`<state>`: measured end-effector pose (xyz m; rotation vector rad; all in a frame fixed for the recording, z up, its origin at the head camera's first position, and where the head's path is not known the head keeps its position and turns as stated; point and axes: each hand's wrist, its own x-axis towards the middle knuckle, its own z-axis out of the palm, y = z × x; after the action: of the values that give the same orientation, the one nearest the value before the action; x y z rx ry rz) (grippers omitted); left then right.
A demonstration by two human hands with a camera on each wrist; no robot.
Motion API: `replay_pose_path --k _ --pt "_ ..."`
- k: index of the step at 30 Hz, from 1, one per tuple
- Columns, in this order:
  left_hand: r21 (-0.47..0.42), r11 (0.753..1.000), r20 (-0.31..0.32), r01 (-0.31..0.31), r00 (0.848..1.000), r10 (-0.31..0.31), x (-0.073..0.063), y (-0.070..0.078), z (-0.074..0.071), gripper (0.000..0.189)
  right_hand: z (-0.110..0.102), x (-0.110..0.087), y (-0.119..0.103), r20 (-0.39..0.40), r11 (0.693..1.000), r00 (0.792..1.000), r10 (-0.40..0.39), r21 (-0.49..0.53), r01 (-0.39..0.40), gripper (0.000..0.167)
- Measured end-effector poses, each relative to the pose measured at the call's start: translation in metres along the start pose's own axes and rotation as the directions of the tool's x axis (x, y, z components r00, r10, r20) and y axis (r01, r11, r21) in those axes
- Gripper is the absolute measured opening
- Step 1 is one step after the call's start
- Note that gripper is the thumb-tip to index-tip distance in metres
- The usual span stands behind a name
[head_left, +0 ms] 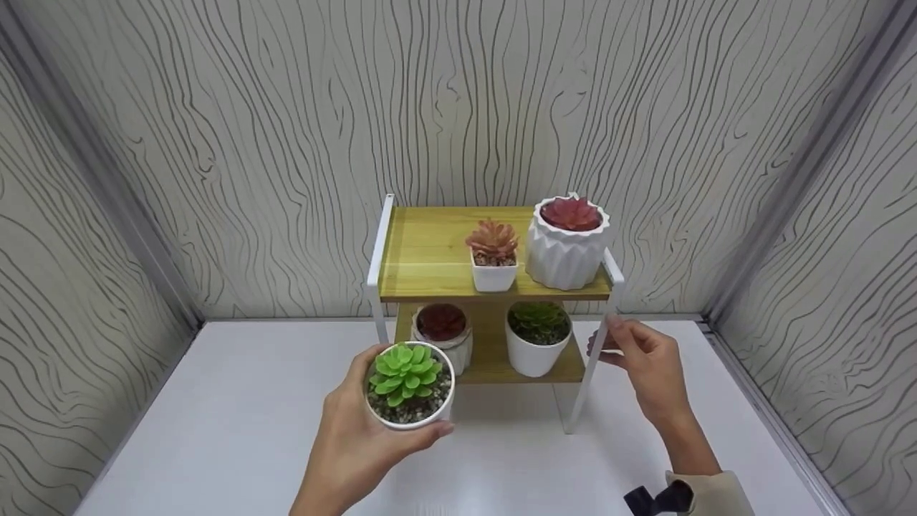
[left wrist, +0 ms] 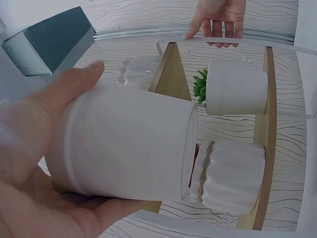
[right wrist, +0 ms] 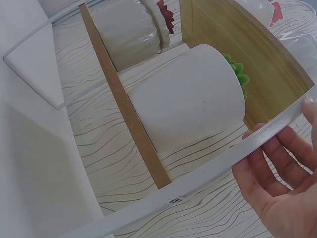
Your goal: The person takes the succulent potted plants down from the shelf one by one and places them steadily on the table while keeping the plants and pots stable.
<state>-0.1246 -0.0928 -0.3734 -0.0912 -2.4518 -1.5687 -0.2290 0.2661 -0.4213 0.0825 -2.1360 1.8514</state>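
My left hand (head_left: 352, 434) holds a round white pot with a bright green succulent (head_left: 406, 374), thumb on one side and fingers on the other. The pot is in front of the left side of a two-tier shelf (head_left: 424, 247) with wooden boards and a white frame. My right hand (head_left: 658, 369) grips the shelf's right front leg (right wrist: 218, 168), thumb in front and fingers behind. A small square pot with a pinkish succulent (head_left: 494, 277) and a large ridged white pot (head_left: 566, 258) with a red one stand on the top board.
On the lower board are a white pot with a twine band (left wrist: 233, 176) at left and a plain white pot with a green plant (right wrist: 190, 96) at right. The white table (head_left: 236, 430) extends around the shelf. Wood-patterned panels (head_left: 286, 143) enclose the back and sides.
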Motion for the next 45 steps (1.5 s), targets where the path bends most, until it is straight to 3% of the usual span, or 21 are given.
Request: replay_pose_path --k 15,27,45 --pt "0.003 0.998 -0.022 0.070 0.997 -0.070 -0.006 -0.022 -0.004 0.108 -0.001 0.000 0.001 0.002 1.000 1.000 0.002 -0.004 -0.002 0.039" --pt "0.048 0.997 -0.063 0.062 0.996 -0.059 -0.004 -0.042 -0.007 0.108 0.000 -0.001 0.001 0.005 1.000 1.000 -0.015 0.024 0.015 0.037" --pt "0.039 0.992 -0.119 0.117 0.987 -0.112 0.000 -0.060 -0.016 0.108 -0.001 -0.002 0.000 0.000 0.999 1.000 0.014 -0.030 -0.014 0.040"
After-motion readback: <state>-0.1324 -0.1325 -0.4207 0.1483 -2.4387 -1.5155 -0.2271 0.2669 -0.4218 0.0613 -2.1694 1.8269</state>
